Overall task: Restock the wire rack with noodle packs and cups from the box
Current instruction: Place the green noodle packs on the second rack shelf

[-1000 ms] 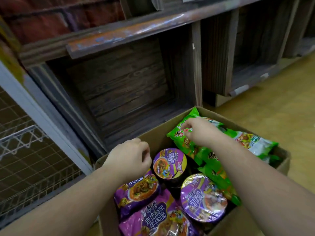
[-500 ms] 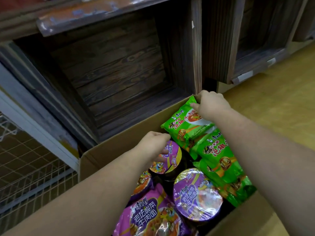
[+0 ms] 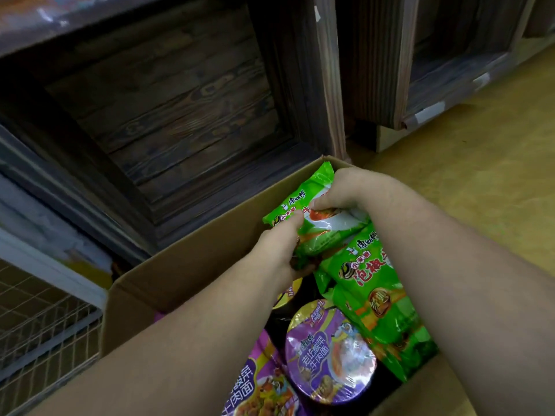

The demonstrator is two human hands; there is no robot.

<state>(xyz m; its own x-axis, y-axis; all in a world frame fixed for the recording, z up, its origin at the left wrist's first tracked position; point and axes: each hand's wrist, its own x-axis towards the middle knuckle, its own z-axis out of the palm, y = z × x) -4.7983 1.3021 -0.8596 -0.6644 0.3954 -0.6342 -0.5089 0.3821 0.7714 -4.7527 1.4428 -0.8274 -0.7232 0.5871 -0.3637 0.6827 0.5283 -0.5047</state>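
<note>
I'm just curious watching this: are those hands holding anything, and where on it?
Both hold the top green noodle pack in the box: the right hand grips its far end, the left hand its near-left edge.

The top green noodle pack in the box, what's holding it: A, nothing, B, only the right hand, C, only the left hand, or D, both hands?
D: the left hand grips the green noodle pack at its near edge while the right hand pinches its far side, inside the cardboard box.
</note>
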